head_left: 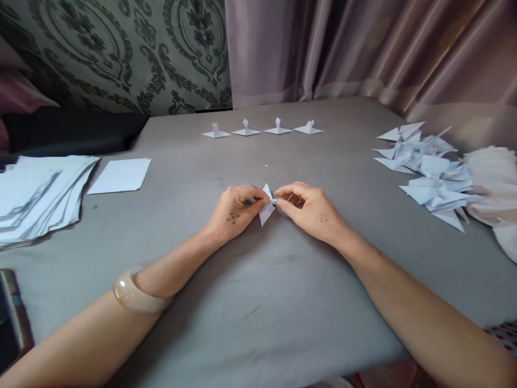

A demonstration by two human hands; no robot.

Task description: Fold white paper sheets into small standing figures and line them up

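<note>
I seem to be in a home: a wall (121, 54) with a leafy pattern stands far left, shiny pinkish curtains (351, 48) hang far right, and grey cloth (258, 318) spreads before me.

Glossy cream bangle (137, 296), dot-marked left hand (237, 212)

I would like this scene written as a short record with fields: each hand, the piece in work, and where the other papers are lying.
Left hand: pinches the folded paper between thumb and fingers
Right hand: fingertips at the same piece; firm pinch unclear
Row: four folded pieces, side by side, beyond the hands
Right side: a heap of folded shapes, overlapping
Left side: a loose stack of sheets; one separate sheet beside it
Left forearm: a pale bangle
</note>
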